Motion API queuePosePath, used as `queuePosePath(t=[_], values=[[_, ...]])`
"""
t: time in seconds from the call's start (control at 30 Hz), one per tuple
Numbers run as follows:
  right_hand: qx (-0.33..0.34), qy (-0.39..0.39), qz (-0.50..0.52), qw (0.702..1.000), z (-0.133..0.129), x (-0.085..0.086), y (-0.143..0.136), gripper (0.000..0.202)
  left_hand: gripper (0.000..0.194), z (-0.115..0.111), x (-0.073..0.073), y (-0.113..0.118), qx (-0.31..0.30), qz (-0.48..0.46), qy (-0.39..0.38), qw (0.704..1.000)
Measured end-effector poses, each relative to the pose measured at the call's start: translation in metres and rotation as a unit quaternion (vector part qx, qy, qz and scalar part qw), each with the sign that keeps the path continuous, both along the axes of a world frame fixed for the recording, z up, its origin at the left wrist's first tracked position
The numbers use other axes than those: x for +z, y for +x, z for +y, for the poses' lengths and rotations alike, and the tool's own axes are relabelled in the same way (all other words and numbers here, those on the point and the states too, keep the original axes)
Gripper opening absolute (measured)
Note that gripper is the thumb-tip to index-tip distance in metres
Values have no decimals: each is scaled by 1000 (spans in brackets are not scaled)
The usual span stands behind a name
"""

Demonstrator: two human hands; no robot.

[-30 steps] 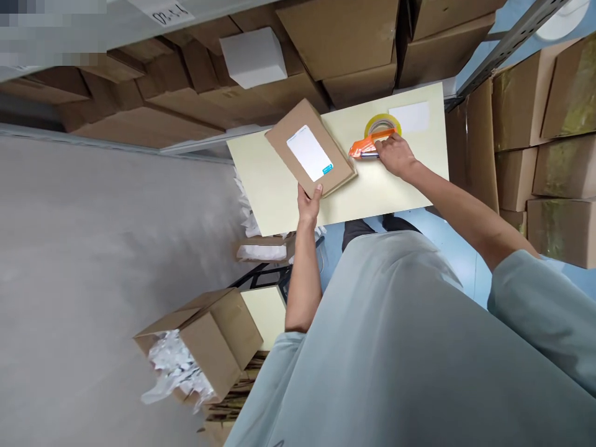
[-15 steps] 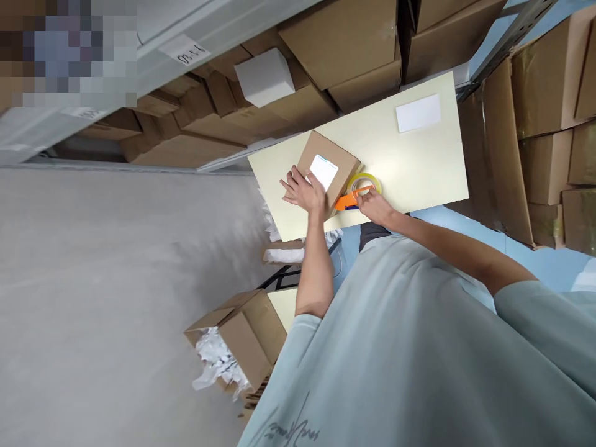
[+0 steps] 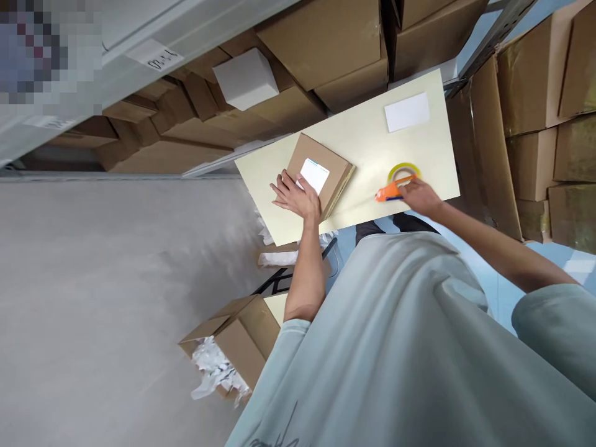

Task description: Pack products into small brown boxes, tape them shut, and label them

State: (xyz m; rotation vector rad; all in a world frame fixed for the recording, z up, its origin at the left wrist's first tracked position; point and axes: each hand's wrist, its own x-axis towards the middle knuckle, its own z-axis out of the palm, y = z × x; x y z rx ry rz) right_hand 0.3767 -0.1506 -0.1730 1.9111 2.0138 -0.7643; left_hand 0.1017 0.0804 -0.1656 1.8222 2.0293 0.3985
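- The left hand in the head view lies palm down with fingers spread apart, its thumb side over one brown carton and the edge of the one white label there
- The right hand, slightly blurred, has its fingers clamped on the end of one orange tape dispenser, which carries one yellow-edged tape roll
- On the one cream table sit the carton and one white card; one white box rests among the brown boxes on the shelf, at 11 o'clock from the left hand
- Most of the carton stretches toward 2 o'clock from the left hand; the dispenser points to 9 o'clock from the right hand, and the card is at 12 o'clock from it
- Half a second ago the dispenser was right beside the carton's edge; now it is clearly apart, shifted toward 3 o'clock
- A second ago the left hand gripped the carton's 6 o'clock corner, thumb on top; now it is flattened across the carton's left side
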Motion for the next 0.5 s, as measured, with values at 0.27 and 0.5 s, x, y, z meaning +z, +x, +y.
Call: queuePosePath(t=[0.27, 0.5], values=[[-66, 63, -42, 995, 106, -25, 42, 40, 61, 0, 13, 3, -25, -50, -64, 996], [-30, 121, -1, 992, 128, -36, 14, 47, 59, 5, 7, -11, -68, 13, -22, 997]])
